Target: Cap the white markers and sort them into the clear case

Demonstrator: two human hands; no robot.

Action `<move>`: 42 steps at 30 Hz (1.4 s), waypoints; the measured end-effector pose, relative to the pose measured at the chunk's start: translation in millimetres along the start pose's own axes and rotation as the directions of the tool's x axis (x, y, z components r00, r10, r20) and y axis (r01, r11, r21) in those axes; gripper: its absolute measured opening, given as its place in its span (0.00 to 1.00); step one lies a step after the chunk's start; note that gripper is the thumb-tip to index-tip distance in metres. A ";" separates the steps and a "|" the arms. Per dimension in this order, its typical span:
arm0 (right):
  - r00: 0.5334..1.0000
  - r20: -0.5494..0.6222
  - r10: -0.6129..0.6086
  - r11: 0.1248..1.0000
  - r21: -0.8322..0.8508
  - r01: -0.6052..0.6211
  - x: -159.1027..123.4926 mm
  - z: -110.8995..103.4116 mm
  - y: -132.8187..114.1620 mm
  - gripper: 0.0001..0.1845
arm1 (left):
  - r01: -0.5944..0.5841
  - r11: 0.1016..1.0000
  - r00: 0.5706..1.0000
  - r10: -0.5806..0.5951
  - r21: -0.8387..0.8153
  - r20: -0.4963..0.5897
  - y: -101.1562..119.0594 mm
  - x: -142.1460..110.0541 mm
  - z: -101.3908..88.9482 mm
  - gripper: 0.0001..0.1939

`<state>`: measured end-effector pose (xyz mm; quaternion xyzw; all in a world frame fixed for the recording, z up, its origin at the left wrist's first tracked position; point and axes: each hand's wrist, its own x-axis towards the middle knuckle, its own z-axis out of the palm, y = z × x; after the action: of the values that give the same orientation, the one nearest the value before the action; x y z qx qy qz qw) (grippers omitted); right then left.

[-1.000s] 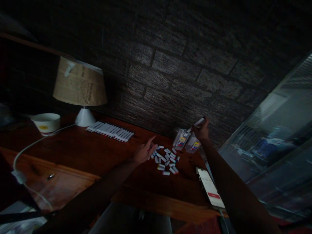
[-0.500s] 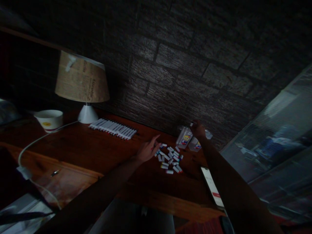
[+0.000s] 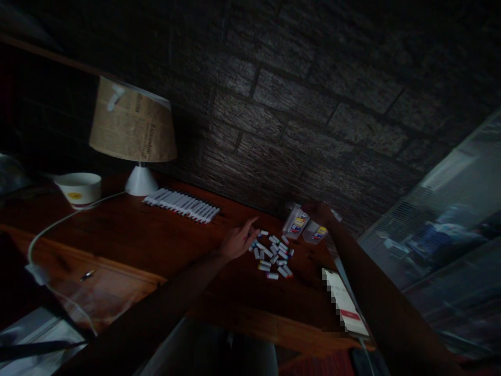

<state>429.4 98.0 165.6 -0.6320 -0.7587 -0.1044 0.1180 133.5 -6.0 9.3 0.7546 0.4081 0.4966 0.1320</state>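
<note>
My left hand (image 3: 238, 241) rests on the wooden desk with its fingers apart, the tips at the left edge of a loose pile of short white marker caps (image 3: 274, 253) with coloured ends. It grips nothing that I can see. My right hand (image 3: 320, 213) is over the tops of two clear plastic boxes with coloured labels, the left box (image 3: 294, 223) and the right box (image 3: 314, 232). Its fingers are too dark to make out, and anything in them is hidden. Farther left, several white markers (image 3: 182, 205) lie side by side in a row.
A lamp (image 3: 135, 122) with a printed shade stands at the back left, beside a white paper cup (image 3: 80, 189). Its white cable (image 3: 47, 230) runs over the desk's front edge. A lit phone (image 3: 344, 303) lies under my right forearm. A stone wall (image 3: 250, 125) closes the back.
My right hand has lowered slightly over the boxes, and the small white piece seen at its fingertips is out of sight. My left hand has barely moved.
</note>
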 end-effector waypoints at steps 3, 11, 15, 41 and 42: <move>0.996 0.047 -0.079 0.997 0.004 0.079 -8.3 -2.3 -1.6 0.10 | 0.002 1.000 1.000 -0.002 0.002 0.005 3.1 0.6 -1.5 0.25; 0.994 0.004 -0.113 0.988 -0.108 0.113 -18.2 13.8 -12.4 0.14 | 0.014 0.999 1.000 -0.014 0.029 -0.001 4.4 0.0 -3.0 0.24; 0.996 -0.003 -0.088 0.987 -0.134 0.087 -15.6 20.2 -10.2 0.12 | 0.003 1.000 1.000 -0.002 0.006 -0.003 1.7 0.7 -1.0 0.24; 0.941 -0.304 -0.147 0.987 0.020 0.161 -33.8 17.9 7.6 0.21 | 0.024 1.000 0.999 -0.023 0.020 -0.024 -3.0 1.4 1.1 0.24; 0.928 -0.354 -0.119 0.987 0.060 0.150 -40.8 19.5 8.1 0.19 | 0.030 0.999 0.999 -0.029 0.036 -0.029 -3.6 1.8 0.9 0.24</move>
<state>443.5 67.4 134.5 -0.5443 -0.7711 -0.1898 0.2703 132.8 -2.3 7.9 0.7437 0.4300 0.4977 0.1199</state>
